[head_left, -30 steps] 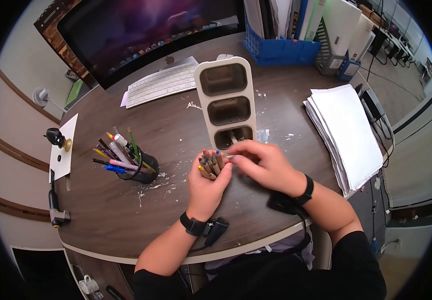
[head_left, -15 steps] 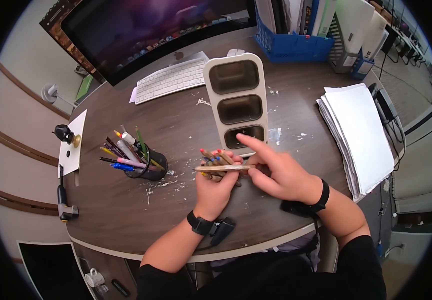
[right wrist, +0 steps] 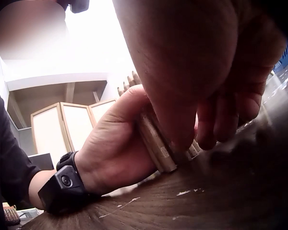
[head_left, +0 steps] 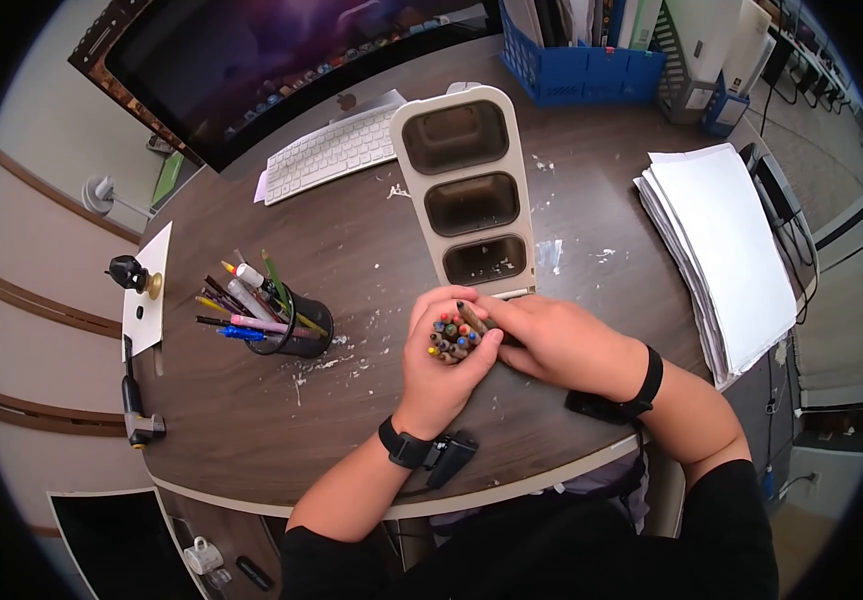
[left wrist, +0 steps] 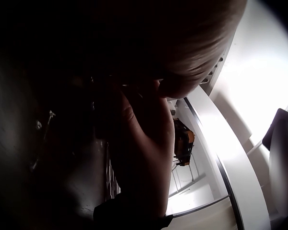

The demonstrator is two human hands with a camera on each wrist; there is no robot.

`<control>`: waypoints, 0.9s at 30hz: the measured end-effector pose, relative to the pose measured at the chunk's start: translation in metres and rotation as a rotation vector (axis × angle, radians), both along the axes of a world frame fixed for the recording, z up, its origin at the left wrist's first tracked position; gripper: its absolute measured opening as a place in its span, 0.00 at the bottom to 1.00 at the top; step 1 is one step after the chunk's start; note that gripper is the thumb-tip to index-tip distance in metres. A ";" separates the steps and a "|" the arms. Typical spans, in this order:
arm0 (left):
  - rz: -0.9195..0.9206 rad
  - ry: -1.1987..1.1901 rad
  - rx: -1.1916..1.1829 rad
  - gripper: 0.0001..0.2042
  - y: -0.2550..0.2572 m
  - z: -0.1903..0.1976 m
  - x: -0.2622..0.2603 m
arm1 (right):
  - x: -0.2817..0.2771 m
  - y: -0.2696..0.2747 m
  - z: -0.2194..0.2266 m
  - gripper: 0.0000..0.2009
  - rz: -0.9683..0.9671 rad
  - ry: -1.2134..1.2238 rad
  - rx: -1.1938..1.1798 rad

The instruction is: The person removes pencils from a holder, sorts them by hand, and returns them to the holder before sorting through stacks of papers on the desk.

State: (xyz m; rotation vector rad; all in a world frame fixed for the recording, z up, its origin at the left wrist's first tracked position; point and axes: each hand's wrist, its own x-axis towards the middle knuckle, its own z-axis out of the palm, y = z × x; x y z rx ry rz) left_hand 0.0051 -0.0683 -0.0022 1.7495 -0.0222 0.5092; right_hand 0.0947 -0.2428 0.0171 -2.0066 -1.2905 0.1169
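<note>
A bundle of coloured pencils [head_left: 455,333] stands upright, tips up, gripped in my left hand [head_left: 432,375]. One dark-tipped pencil [head_left: 471,318] sticks up above the others. My right hand [head_left: 572,345] comes in from the right, its fingers curled against that side of the bundle. In the right wrist view the thumb and fingers of this hand close on the lower part of the pencils [right wrist: 156,143], near the desk. The left wrist view is dark and shows mainly the two hands. Just behind the hands stands a cream organizer [head_left: 516,160] with three dark compartments.
On the left is a black mesh cup [head_left: 314,318] holding pens and pencils. A keyboard [head_left: 332,158] and monitor [head_left: 292,70] stand at the back. Stacked paper [head_left: 717,240] lies on the right, with a blue file basket [head_left: 592,75] behind. White flakes dot the desk [head_left: 252,430].
A pencil held level across the bundle by my right hand half a second ago no longer lies across it. The right fingers have moved in against the pencils, which now stand closely gathered.
</note>
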 end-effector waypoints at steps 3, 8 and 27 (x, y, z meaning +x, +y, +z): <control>-0.023 -0.015 -0.009 0.13 0.003 -0.010 -0.001 | -0.003 -0.001 0.018 0.26 -0.016 0.087 -0.068; -0.035 0.103 -0.204 0.13 -0.005 0.003 -0.005 | 0.000 -0.001 0.012 0.23 -0.180 0.039 -0.111; -0.119 0.225 -0.323 0.10 -0.003 0.002 -0.001 | 0.020 -0.009 0.014 0.10 -0.370 -0.036 -0.041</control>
